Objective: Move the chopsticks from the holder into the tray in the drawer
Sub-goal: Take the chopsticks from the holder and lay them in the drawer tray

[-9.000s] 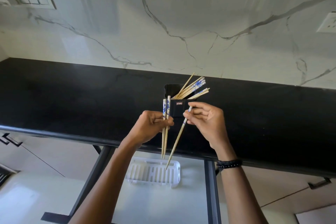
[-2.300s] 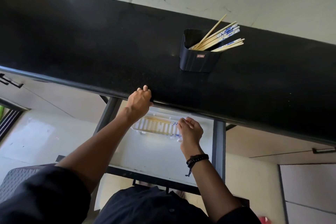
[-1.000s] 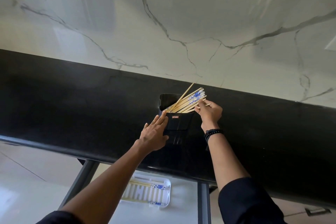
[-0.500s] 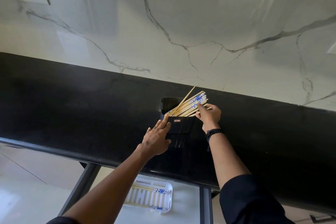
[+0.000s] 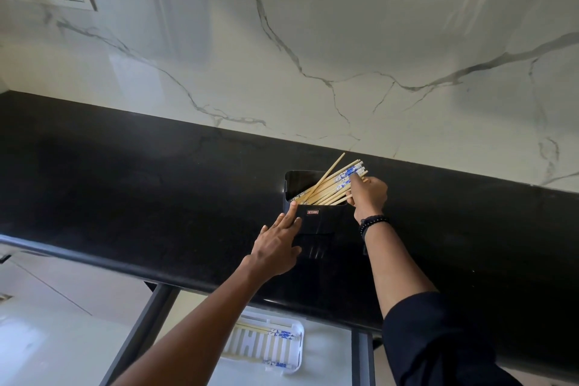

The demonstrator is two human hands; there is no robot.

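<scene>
Right hand (image 5: 368,194) pinches chopsticks (image 5: 332,186); left hand (image 5: 279,244), fingers spread, steadies the holder (image 5: 313,222). A snagged pull could tip it over.

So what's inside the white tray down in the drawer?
A few chopsticks with blue-patterned ends lie across the slotted white tray. The left arm covers its left end, so more could be hiding there.

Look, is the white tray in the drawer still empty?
No, the white tray in the open drawer already has a few chopsticks lying across its slots.
</scene>
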